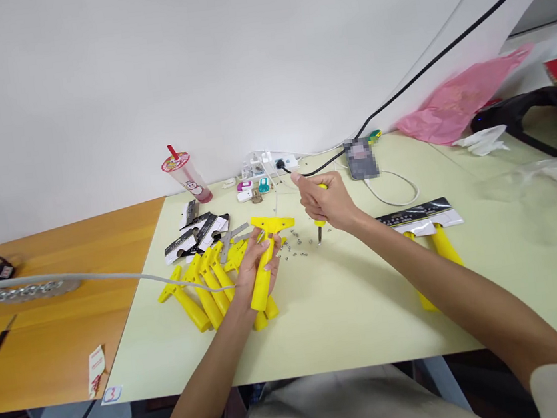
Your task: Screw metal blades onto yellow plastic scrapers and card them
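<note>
My left hand (249,271) is wrapped round the grip of a yellow T-shaped scraper handle (265,279), its wide head pointing away from me. In my closed right hand (332,199) is a screwdriver (320,223) with a yellow handle, its dark shaft pointing down over the table. Small metal screws or nuts (293,247) lie scattered between the two hands. More yellow scraper handles (195,307) rest side by side left of and under my left hand. Flat grey metal strips (226,243) lie just beyond them.
Black-and-white packaging cards (201,234) lie at the left, near a cup with a straw (189,179). A power strip (286,162) and a charging phone (362,159) are by the wall. Packaged yellow scrapers (446,247) sit at the right. A grey cable (166,280) crosses the left side.
</note>
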A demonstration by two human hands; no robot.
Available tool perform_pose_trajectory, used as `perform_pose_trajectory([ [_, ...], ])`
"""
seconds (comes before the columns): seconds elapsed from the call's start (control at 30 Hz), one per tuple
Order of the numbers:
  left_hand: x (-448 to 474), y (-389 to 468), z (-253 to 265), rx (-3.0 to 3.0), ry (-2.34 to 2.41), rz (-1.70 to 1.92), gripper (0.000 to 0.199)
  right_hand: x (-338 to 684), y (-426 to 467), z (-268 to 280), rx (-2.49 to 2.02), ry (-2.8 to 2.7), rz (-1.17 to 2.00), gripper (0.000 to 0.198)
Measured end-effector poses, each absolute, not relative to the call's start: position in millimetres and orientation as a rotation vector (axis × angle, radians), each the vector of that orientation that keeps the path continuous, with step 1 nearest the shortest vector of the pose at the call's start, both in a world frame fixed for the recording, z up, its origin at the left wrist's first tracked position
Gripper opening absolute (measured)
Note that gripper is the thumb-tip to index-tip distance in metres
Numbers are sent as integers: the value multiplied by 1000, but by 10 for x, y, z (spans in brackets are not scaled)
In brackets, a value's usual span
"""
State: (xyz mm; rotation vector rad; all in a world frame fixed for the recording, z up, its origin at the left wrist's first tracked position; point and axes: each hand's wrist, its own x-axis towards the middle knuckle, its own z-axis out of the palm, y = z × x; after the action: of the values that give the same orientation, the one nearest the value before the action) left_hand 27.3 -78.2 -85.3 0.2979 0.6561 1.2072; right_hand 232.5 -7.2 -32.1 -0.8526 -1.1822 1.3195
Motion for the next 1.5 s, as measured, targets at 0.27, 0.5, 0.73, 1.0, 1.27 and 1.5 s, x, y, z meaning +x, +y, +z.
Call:
perform_pose_trajectory([
  [0.27,352,-815,-803,305,715,1073,55,2473,-347,229,-650,-1083,1143,81],
  [0.5,401,-948,-841,417,639,907,53,2431,-565,346,-631,-1135,1012,80],
  [0.73,463,-1061,-828,518,631,767,51,2354,-645,363,-579,-1087,987,83],
  [1.0,468,-1048,-862,514,639,773,54,2310,-640,313,-627,-1070,1022,81],
  [1.27,471,-1063,-807,477,629,783,52,2301,-598,240,-615,-1162,1047,81],
  [1.5,460,-1042,-884,469,618,785,57,2293,-583,219,-567,-1110,1043,80],
])
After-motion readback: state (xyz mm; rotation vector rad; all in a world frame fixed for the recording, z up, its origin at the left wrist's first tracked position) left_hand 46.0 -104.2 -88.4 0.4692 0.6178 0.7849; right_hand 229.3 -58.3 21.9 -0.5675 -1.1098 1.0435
